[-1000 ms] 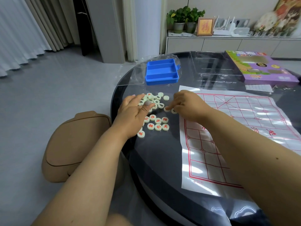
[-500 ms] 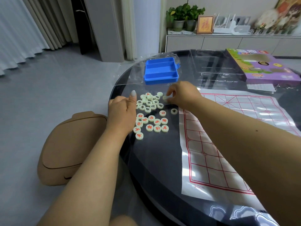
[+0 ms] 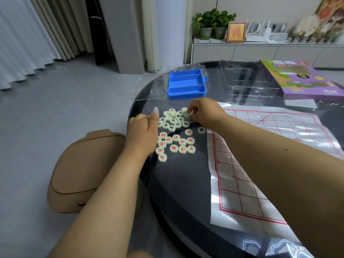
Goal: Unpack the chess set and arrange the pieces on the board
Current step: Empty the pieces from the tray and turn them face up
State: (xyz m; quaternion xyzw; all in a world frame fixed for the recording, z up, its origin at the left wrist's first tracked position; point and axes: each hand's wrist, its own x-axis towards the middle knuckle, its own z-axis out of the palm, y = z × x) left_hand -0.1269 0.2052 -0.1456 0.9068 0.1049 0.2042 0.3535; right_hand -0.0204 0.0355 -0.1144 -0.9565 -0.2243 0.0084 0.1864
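Observation:
Several round cream chess pieces [image 3: 176, 133] lie in a loose heap on the dark glass table [image 3: 182, 183], black-lettered ones at the back, red-lettered ones nearer me. My right hand [image 3: 204, 112] reaches over the heap's far right edge and pinches one cream piece [image 3: 186, 115] between its fingertips. At the heap's left edge rests my left hand [image 3: 143, 133], fingers curled under, thumb pointing up, holding nothing I can see. The white board sheet [image 3: 270, 155] with red grid lines lies to the right, bare of pieces.
An empty blue tray [image 3: 186, 84] stands on clear plastic wrapping behind the heap. A purple game box [image 3: 299, 79] sits at the back right beside clear packaging. A tan stool [image 3: 83, 170] is on the floor left of the table edge.
My right hand moved from the heap's near right side to its far right edge and took hold of a piece. My left hand drew back to the left and curled, thumb up.

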